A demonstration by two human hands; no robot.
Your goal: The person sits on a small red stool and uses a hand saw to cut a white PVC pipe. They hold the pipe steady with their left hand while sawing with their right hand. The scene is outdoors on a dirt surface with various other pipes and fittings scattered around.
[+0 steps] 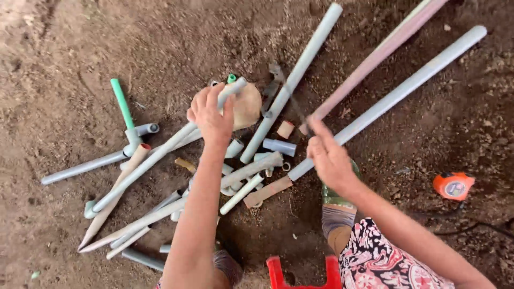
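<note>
My left hand is closed around a long grey pipe near its upper end, where it lies across a round tan stone-like lump. My right hand grips the near end of a thin dark saw-like blade, which is blurred and slants up to the left across another long grey pipe. Between my hands lie short pipe offcuts and fittings on the dirt.
Two more long pipes, one pinkish and one grey, run to the upper right. A green pipe and joined grey pieces lie at the left. An orange tape measure sits right; a red stool stands below.
</note>
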